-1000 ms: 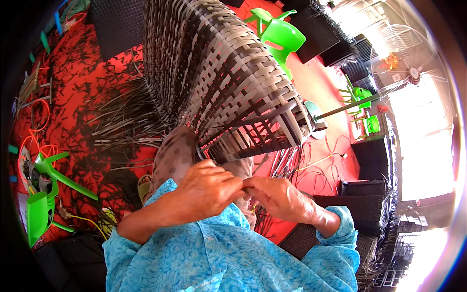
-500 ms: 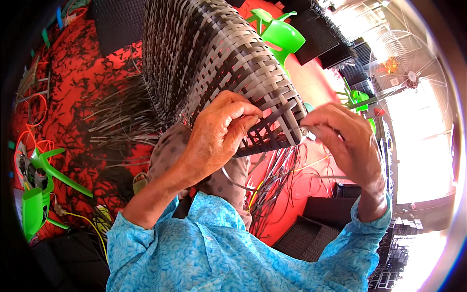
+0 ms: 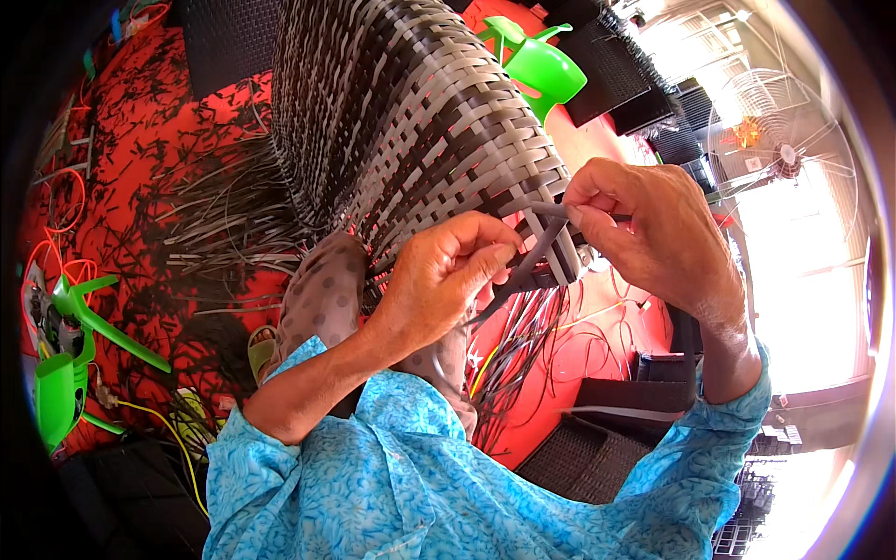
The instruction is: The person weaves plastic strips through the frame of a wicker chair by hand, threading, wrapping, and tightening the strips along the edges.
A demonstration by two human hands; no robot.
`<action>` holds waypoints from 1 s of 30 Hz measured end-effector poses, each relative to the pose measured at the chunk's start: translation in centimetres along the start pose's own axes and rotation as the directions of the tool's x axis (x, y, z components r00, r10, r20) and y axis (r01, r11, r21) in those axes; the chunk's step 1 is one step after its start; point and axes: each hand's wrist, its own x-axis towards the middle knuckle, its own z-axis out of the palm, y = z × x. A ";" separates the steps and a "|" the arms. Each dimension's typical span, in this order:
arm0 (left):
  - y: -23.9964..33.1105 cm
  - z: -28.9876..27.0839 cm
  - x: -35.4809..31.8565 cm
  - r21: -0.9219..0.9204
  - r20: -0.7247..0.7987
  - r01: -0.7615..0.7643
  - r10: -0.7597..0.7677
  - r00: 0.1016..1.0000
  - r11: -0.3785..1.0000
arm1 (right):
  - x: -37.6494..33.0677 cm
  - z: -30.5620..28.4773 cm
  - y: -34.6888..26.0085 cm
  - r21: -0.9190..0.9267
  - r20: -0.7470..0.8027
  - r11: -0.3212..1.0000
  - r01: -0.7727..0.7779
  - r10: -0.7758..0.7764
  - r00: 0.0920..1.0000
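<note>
The woven frame stands ahead of my left hand, its near corner between that hand and my right hand. A strip runs from my right hand's fingertips past that corner. Scraps lie on the floor well left of my left hand; a fan stands beyond my right.

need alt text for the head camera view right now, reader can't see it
A person's right hand pinches a dark flat strip at the corner of a large dark woven piece, with the left hand close beside the strip. The person wears a blue patterned shirt; loose strips litter the red floor, and a green chair shows beyond.
</note>
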 end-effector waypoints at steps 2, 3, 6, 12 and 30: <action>0.3 0.2 0.1 -0.035 -0.009 0.045 -0.046 0.999 0.998 | -0.1 0.6 0.3 -0.006 -0.092 0.999 0.048 -0.049 0.995; 0.3 0.2 0.2 -0.068 -0.018 0.091 -0.093 0.996 0.993 | 0.0 0.4 0.1 -0.005 -0.091 0.999 0.050 -0.050 0.995; 0.5 0.3 0.2 -0.086 -0.006 0.083 -0.084 0.996 0.993 | 0.2 -0.1 -0.6 -0.089 -0.011 0.996 0.010 -0.011 1.000; 0.3 0.7 0.3 -0.143 -0.017 0.082 -0.085 0.996 0.986 | 1.1 0.1 -0.3 -0.213 0.032 0.969 0.123 -0.119 0.992; -3.3 -6.0 -1.4 -0.392 -0.123 -0.001 -0.052 0.991 0.920 | 0.2 -1.9 0.9 0.014 0.298 0.997 0.074 -0.075 0.952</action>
